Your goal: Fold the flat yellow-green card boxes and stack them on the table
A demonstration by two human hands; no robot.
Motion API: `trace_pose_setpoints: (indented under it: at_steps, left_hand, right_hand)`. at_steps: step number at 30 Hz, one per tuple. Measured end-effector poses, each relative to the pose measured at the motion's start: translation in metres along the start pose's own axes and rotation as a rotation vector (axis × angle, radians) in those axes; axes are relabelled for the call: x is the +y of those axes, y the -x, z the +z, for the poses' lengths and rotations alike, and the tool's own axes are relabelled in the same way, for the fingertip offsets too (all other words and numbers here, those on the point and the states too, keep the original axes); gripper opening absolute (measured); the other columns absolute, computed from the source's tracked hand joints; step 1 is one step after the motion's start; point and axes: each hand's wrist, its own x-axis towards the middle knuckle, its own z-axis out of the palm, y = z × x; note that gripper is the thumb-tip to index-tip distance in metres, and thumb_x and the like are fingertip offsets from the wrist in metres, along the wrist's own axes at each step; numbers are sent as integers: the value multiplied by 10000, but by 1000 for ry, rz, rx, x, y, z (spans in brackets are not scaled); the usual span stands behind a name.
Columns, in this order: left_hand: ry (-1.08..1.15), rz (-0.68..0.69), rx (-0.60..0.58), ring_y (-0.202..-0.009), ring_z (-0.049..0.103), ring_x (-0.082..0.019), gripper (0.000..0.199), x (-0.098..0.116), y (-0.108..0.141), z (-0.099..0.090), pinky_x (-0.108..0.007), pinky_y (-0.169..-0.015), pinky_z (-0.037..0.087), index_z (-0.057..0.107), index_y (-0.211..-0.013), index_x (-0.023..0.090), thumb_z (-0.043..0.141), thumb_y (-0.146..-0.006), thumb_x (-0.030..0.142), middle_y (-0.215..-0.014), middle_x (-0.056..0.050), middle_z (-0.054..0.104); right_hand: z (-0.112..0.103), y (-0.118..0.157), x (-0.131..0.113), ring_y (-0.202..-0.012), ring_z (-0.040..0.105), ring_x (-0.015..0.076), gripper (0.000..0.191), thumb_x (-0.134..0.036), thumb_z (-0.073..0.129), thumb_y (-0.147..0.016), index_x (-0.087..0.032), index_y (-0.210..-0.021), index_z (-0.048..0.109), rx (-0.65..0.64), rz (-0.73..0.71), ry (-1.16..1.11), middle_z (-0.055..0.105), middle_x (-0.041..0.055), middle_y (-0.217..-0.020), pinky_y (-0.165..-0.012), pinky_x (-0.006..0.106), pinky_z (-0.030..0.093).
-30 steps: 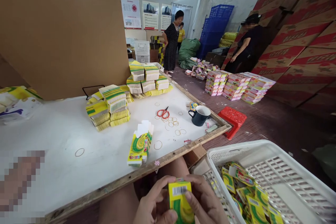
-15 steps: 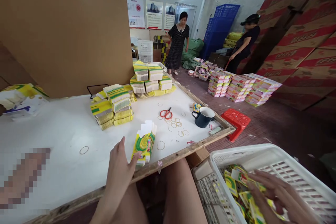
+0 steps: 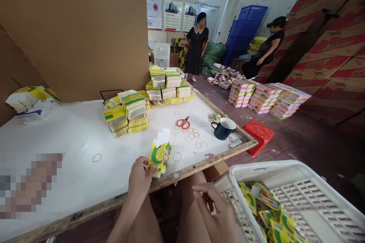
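A small yellow-and-green carton [image 3: 160, 155] with raised white flaps at its far end lies near the table's front edge. My left hand [image 3: 141, 178] grips its near left side, thumb on the printed face. Over my lap, between the table edge and a white plastic basket [image 3: 285, 165], hovers my right hand [image 3: 218, 212]; its fingers are loosely bent and apart, and nothing shows in them. Yellow-green packets [image 3: 270, 212] lie heaped inside the basket. Beyond the carton are red-handled scissors [image 3: 183, 123] and several rubber bands [image 3: 194, 133].
Bundled flat cartons [image 3: 132, 110] are stacked at the table's back. A dark mug [image 3: 224, 128] stands near the right corner, with a red stool [image 3: 258, 134] beyond it. Two people stand behind pink boxes [image 3: 241, 93]. A blurred patch [image 3: 37, 188] covers the table's left.
My right hand has come out of the basket and moved left over my lap. My left hand has closed in on the carton's side. The view has shifted slightly.
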Motion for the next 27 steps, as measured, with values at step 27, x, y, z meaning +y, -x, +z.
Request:
trace_pose_setpoints:
  at_steps: [27]
  left_hand:
    - [175,72,54,-938,620,-267,200,-12,8,10,-400,-814,494,524,-1028,211,470,-845,270,-981,-69,631]
  right_hand:
    - [102,-119,1,-980,567,233,365,34,484,-755,-209,-1021,544,-296,-339,276,618,57,-1013,-872,360,465]
